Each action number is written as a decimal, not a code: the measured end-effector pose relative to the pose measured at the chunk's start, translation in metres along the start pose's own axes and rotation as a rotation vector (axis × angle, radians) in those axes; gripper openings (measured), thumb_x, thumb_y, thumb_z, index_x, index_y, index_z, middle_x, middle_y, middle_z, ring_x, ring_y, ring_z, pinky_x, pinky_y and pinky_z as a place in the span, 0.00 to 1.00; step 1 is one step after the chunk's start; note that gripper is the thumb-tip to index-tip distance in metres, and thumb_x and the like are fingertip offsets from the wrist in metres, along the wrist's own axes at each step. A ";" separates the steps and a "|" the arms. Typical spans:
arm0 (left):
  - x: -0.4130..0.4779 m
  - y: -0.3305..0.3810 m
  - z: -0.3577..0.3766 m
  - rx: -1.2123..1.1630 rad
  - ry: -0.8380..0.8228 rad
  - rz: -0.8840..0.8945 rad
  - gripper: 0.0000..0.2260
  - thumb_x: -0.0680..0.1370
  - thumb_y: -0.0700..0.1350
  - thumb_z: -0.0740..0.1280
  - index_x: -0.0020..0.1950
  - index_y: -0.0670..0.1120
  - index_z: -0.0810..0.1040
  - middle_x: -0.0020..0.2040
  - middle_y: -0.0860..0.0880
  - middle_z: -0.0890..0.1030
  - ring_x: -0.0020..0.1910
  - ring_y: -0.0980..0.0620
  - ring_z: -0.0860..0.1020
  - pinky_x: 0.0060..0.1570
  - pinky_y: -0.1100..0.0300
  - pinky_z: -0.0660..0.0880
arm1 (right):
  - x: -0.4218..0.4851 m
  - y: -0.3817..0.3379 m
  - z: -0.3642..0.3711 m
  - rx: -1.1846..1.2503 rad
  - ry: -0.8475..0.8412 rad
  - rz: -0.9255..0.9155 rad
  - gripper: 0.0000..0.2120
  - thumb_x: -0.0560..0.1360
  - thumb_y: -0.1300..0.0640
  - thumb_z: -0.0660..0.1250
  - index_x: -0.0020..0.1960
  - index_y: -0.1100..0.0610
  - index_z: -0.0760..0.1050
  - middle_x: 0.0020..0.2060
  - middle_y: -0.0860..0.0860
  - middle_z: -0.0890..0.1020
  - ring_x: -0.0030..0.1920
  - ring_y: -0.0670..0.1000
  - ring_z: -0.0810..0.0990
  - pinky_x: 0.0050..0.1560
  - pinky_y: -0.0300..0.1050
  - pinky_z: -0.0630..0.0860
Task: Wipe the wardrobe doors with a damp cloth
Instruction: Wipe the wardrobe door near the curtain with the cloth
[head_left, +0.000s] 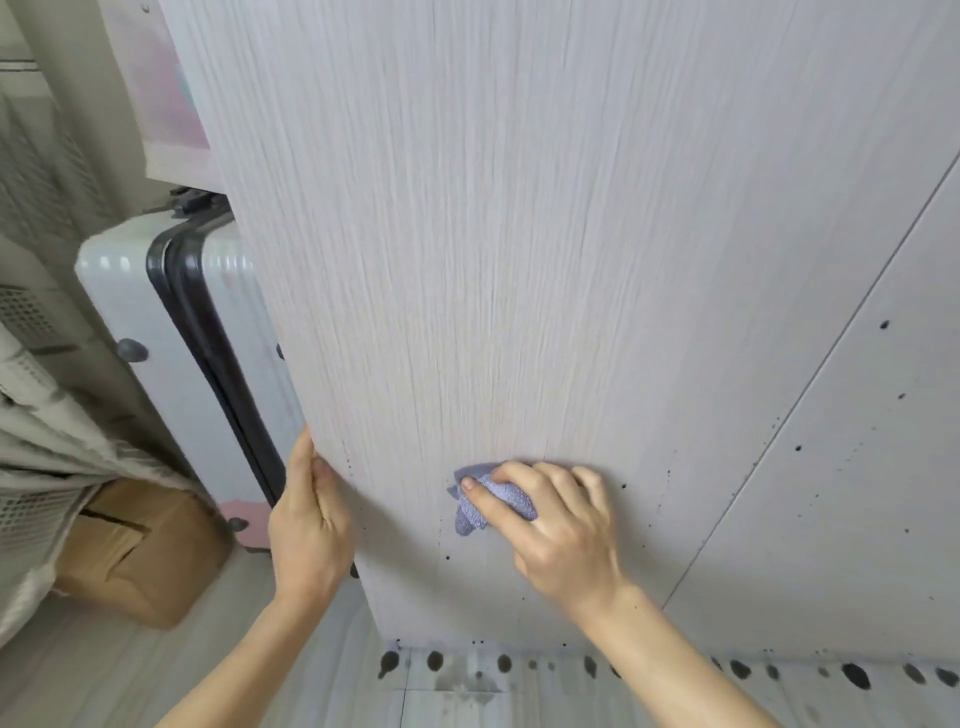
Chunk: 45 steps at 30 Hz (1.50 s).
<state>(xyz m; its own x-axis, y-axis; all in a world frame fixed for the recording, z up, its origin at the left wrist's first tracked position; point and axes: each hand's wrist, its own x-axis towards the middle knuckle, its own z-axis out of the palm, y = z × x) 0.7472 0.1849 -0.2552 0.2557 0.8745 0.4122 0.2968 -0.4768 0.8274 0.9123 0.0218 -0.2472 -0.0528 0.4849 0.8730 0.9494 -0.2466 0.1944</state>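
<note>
From the head view, the right hand (558, 525) grips a bunched blue cloth (488, 501) under its curled fingers, pressing it against the pale wardrobe door (493, 260), while the left hand (309, 519) holds the door's edge just beside it.

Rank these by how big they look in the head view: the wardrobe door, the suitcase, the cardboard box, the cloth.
1. The wardrobe door, by far the largest.
2. The suitcase, partly hidden behind the door.
3. The cardboard box, partly covered.
4. The cloth, bunched under the right hand.
</note>
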 end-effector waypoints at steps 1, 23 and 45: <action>-0.001 0.001 0.001 0.002 0.010 -0.015 0.20 0.86 0.50 0.50 0.77 0.53 0.64 0.35 0.50 0.75 0.31 0.50 0.73 0.36 0.53 0.69 | -0.001 0.002 0.002 0.006 0.018 -0.002 0.20 0.81 0.62 0.57 0.57 0.47 0.84 0.49 0.48 0.84 0.46 0.52 0.78 0.45 0.49 0.69; -0.015 0.016 -0.013 -0.143 -0.024 -0.143 0.24 0.84 0.61 0.53 0.41 0.42 0.67 0.35 0.50 0.70 0.36 0.49 0.71 0.41 0.54 0.69 | -0.010 -0.010 -0.012 0.095 -0.025 0.224 0.19 0.72 0.63 0.60 0.56 0.49 0.83 0.50 0.50 0.81 0.44 0.56 0.79 0.44 0.50 0.67; -0.002 -0.024 -0.046 -0.263 -0.348 -0.163 0.14 0.84 0.46 0.62 0.62 0.66 0.77 0.61 0.60 0.82 0.62 0.59 0.79 0.67 0.50 0.75 | 0.080 -0.068 0.015 -0.007 0.026 -0.050 0.20 0.73 0.64 0.62 0.61 0.51 0.81 0.52 0.50 0.81 0.44 0.56 0.75 0.40 0.50 0.67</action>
<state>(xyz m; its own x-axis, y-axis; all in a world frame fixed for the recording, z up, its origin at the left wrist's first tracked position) 0.6976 0.1984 -0.2581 0.5317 0.8329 0.1535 0.1266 -0.2573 0.9580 0.8484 0.0898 -0.1967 -0.1086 0.4748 0.8734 0.9432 -0.2284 0.2414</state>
